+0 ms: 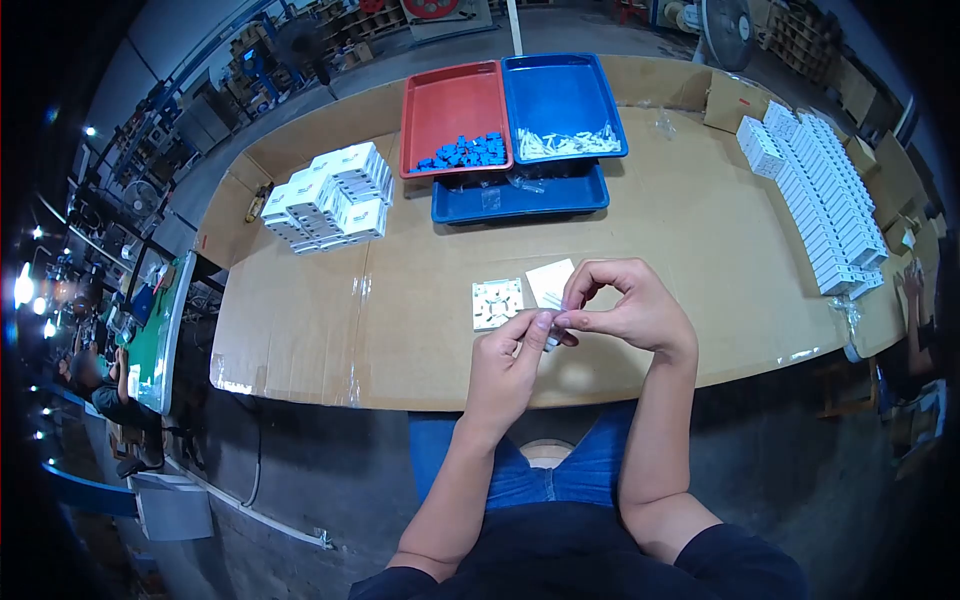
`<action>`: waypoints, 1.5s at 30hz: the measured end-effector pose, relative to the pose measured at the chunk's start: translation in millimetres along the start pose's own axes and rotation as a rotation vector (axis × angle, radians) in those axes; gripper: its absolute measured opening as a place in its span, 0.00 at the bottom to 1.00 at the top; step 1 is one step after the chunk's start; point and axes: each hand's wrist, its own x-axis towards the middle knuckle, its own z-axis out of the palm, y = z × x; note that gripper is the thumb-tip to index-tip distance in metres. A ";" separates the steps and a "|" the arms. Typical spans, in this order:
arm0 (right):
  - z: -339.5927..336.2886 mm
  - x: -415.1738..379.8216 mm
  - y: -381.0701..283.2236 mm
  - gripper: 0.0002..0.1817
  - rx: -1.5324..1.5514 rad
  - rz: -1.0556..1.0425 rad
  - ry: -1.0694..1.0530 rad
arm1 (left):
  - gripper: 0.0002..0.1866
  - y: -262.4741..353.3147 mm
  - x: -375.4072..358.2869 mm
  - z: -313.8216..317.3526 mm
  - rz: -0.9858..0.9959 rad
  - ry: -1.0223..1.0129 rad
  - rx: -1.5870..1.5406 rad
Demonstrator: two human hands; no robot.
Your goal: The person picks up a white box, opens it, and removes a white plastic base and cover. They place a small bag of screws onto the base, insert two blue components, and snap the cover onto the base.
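1. One wide bench (640,250), covered in brown cardboard, fills the middle of the view; its near edge curves just in front of the person's lap, and its far edge runs behind the trays. A broad bare stretch lies open between the trays and the hands, and more to the left of the hands.
2. A long double row of white boxes (822,200) runs along the right edge of the bench, well apart from the hands.
3. A stack of white boxes (330,195) sits toward the far left corner.
4. Three trays stand at the far middle: a red tray (450,95) with small blue parts (465,153), a blue tray (560,90) with whitish parts (568,142) just beside it, and a second blue tray (520,200) partly under both.
5. A white square plate (497,303) lies flat near the front edge, just left of the hands; a white card (548,280) lies beside it, partly hidden by the right hand.
6. The left hand (512,365) and right hand (625,305) meet above the near edge. Each grip is pinched, thumb and forefinger closed on a small clear piece (548,322) held between the two hands, raised off the bench just right of the plate. What the piece is cannot be told.
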 end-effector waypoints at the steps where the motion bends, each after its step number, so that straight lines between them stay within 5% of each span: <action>1: -0.3 -0.3 0.7 0.10 -0.006 0.010 0.005 | 0.20 1.1 0.5 0.4 0.002 0.000 -0.001; 7: 21.7 5.8 -15.2 0.16 0.283 -0.116 0.165 | 0.17 9.7 0.2 5.3 0.033 0.090 -0.058; 10: 28.8 8.0 -19.7 0.16 0.326 -0.148 0.188 | 0.14 12.9 0.6 6.3 0.140 0.297 -0.001; 13: 34.3 10.9 -17.4 0.17 0.342 -0.130 0.121 | 0.08 20.4 -2.3 1.8 0.167 0.290 -0.211; 19: 45.5 19.4 -15.0 0.11 0.361 -0.163 0.165 | 0.08 24.6 -2.5 -1.9 0.230 0.448 -0.336; 45: 68.0 29.8 -6.4 0.05 0.465 -0.219 0.137 | 0.09 24.0 -4.8 -18.6 0.223 0.480 -0.349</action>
